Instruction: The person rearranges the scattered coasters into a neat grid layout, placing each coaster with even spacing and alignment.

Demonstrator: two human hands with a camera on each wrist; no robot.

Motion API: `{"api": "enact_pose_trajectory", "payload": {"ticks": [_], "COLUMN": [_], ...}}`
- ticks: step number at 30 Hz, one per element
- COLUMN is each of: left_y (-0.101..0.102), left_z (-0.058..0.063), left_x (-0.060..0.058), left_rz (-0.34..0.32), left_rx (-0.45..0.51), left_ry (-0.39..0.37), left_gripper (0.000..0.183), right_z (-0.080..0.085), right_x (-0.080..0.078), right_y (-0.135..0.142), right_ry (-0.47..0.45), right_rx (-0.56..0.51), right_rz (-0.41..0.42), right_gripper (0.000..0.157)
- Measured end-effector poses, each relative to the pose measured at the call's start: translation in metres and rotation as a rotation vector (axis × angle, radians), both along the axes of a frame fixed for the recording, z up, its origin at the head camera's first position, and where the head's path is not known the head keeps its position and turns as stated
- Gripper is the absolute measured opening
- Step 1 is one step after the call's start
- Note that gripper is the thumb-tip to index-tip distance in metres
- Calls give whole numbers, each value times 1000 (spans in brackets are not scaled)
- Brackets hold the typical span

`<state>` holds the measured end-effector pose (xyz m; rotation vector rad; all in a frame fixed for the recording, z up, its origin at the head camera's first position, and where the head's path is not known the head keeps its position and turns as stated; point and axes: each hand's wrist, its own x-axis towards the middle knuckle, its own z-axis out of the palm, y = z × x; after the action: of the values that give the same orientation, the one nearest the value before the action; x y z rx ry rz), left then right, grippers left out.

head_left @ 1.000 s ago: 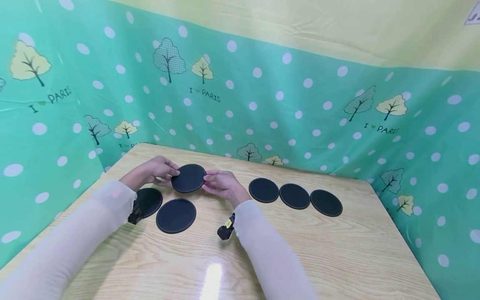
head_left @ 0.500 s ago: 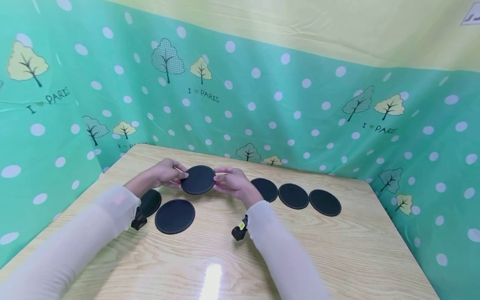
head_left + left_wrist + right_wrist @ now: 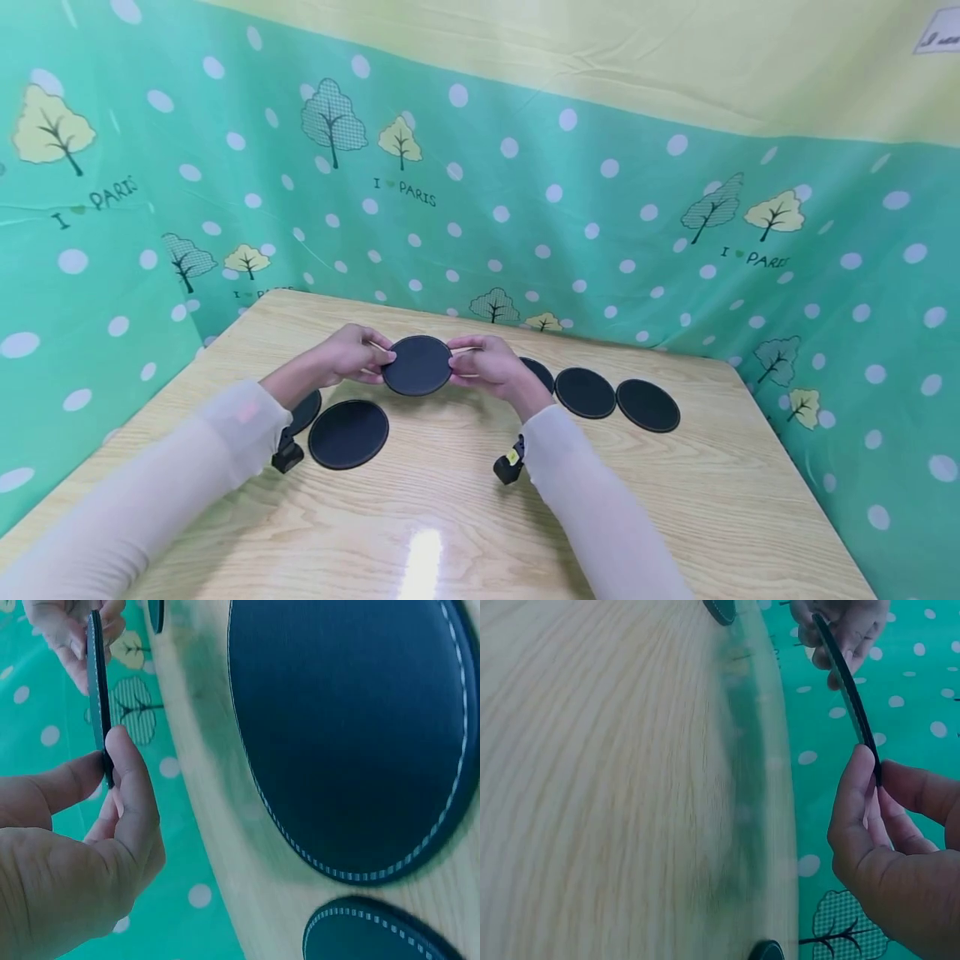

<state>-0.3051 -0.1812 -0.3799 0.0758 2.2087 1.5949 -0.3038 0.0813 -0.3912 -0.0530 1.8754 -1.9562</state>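
A round black coaster (image 3: 417, 366) with pale edge stitching is held above the table between both hands. My left hand (image 3: 351, 353) pinches its left rim, thumb on the near face. On the opposite rim, my right hand (image 3: 486, 365) pinches it the same way. Both wrist views show the coaster (image 3: 100, 690) edge-on and thin, with fingertips on its two faces. Below the left hand lies another black coaster (image 3: 348, 434), flat on the wood. One more coaster (image 3: 306, 412) beside it is partly hidden by the left wrist.
Three coasters lie in a row on the right: one (image 3: 538, 374) partly behind the right hand, a middle one (image 3: 586, 392) and an end one (image 3: 648, 406). The wooden table (image 3: 465, 517) meets a green patterned curtain (image 3: 465, 208) at the back and sides.
Both hands have carried the held coaster to the right, toward the row. The right hand now covers part of the row's nearest coaster. The coasters on the table stay put.
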Motion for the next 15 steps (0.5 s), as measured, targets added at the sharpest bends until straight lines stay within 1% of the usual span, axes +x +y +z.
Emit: {"api": "enact_pose_trajectory", "payload": {"ticks": [7,15], "left_y": [14,31], "left_z": [-4,-7], "left_x": [5,13], "left_rz": [3,-20], "left_rx": [39,75], "left_ry": [4,17], "left_gripper": [39,38], "right_z": [4,5], "right_x": [4,9], "right_y": [17,38], "right_ry": [37,76], "right_rx": [63,143], "right_rz": [38,77], "right_gripper": [37,37]}}
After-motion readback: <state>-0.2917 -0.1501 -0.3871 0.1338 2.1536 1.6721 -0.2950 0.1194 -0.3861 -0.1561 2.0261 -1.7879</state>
